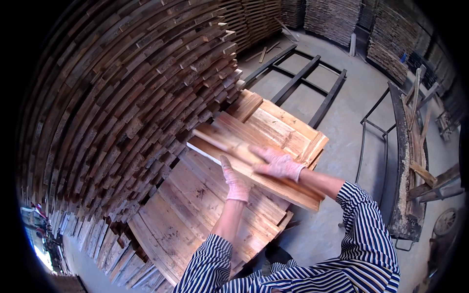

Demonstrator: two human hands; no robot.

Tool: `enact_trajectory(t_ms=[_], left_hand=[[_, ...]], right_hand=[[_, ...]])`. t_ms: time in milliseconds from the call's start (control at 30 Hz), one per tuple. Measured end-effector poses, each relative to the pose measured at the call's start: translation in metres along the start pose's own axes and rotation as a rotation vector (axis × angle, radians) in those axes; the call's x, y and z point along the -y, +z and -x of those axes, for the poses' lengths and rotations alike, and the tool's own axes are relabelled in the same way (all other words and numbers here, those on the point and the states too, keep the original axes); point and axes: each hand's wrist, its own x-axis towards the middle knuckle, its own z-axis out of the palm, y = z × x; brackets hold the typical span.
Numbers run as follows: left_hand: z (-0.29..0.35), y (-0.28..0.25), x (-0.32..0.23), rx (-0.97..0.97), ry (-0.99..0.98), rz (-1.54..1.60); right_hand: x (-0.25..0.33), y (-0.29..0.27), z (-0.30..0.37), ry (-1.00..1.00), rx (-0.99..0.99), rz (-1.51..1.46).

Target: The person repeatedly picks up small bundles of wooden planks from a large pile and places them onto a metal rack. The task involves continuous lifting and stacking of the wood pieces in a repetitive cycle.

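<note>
My left hand (236, 186), in a pale pink glove, reaches up to the near edge of a wooden board (293, 193), its visible fingers stretched out against it. My right hand (278, 164), gloved alike, is closed over a narrower wooden board (220, 140) lying along the top; both are smeared by motion. The undersides of these boards and part of my left fingers are hidden. Below and in front spreads a layer of planks (181, 200) side by side. Beyond my right hand, more light planks (278, 128) lie stacked, one crosswise at their end.
A tall curved-looking stack of timber (127, 97) rises close on the left. Ahead on the concrete floor lies a dark metal frame (299, 80). To the right stands a long metal rack (403, 161) holding wood scraps. Further timber stacks (332, 22) line the back.
</note>
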Motion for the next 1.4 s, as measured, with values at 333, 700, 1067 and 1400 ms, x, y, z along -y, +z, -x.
enact_trajectory(t_ms=[333,700,1067,1400], left_hand=[[-0.011,0.001,0.019,0.004,-0.030,-0.078],[-0.020,0.016,0.027,0.383,0.032,-1.775],[-0.003,-0.010,0.021,0.562,0.504,-2.036],[0.070,-0.066,-0.146,0.179,0.476,-1.705]], right_hand=[[-0.129,-0.009,-0.056,0.381,0.057,0.108],[-0.065,-0.067,-0.011,0.352,0.102,-0.228],[-0.149,-0.009,-0.082,0.452,-0.054,0.121],[-0.180,0.005,-0.078,0.507,0.016,0.485]])
